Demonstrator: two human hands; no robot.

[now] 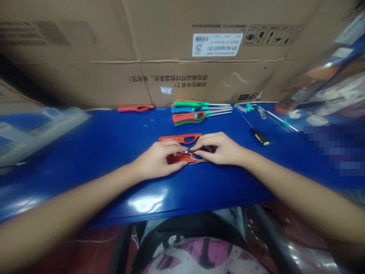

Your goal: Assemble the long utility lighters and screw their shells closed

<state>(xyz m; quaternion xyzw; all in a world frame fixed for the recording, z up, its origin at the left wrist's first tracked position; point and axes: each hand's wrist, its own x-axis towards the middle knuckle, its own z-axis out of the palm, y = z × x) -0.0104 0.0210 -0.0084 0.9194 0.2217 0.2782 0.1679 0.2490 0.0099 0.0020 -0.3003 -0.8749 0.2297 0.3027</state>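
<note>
My left hand is closed around the left end of an orange lighter casing half, which lies open on the table. My right hand pinches a small black part with thin wires over that casing half. A white end of this part shows near my left fingertips. Just behind my hands rests the other orange casing half, with its oval trigger opening. The right end of the nearer half is partly hidden by my right fingers.
Several long-nosed lighters are piled at the back, right of a red lighter body. A screwdriver, small green parts and a metal tube lie to the right. A cardboard box stands behind the blue table.
</note>
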